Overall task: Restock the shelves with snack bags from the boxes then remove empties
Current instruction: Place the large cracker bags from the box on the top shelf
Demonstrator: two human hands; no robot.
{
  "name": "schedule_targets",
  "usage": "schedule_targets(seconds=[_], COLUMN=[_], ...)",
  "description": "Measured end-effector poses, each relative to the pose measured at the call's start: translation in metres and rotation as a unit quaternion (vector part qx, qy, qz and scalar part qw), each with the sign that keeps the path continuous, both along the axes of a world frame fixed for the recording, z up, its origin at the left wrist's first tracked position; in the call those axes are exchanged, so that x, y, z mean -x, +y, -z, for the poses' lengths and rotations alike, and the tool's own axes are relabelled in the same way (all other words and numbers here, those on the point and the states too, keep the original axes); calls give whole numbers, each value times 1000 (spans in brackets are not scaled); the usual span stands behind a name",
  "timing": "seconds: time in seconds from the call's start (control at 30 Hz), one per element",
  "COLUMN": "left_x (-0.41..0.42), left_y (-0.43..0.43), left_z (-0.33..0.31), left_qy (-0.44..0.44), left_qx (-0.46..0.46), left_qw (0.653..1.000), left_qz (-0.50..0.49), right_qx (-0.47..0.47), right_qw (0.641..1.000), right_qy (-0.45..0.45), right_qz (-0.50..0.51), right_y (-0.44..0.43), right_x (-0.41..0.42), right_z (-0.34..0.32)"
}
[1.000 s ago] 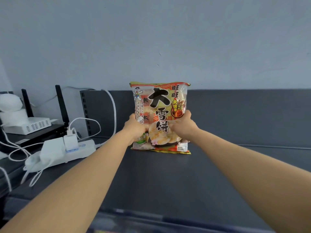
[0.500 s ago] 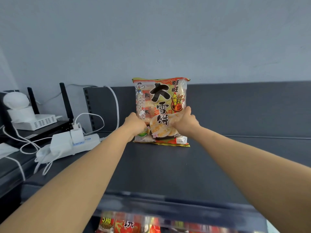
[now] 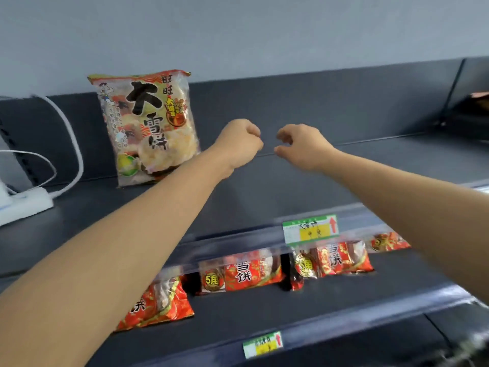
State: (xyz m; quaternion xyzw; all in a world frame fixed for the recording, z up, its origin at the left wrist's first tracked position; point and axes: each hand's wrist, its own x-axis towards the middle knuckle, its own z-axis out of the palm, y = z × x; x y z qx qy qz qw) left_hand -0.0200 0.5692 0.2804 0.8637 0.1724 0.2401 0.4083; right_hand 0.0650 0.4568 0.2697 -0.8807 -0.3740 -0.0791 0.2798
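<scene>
From the head view, the snack bag (image 3: 148,125) stands upright on the top shelf (image 3: 344,178), leaning on its back panel and free of both hands. Your left hand (image 3: 239,144) is fisted and your right hand (image 3: 301,148) loosely curled. Both are empty, close together, just right of the bag. This placement looks done, so the next move is likely fetching another bag; no box is in view. Red packets (image 3: 248,271) sit on the shelf below, a power strip (image 3: 23,205) at far left, and a grey wall (image 3: 238,35) behind.
</scene>
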Motion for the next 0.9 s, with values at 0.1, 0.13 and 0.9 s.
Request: schedule_targets(seconds=[0.1,0.13,0.9], left_x=[-34,-42,-138], left_y=[-81,-104,-545], left_z=[9,13,311], left_qy=[14,10,454], left_qx=[-12,-17,117], left_qw=[992,987,847], left_qz=[125,157,250], right_qx=[-3,-6,303], right_qw=[996,994,889], right_qy=[-12,-14,284], right_qz=[84,107,195], right_y=[-86,-111,-575], right_x=[-19,-22,-90], right_z=[9,12,272])
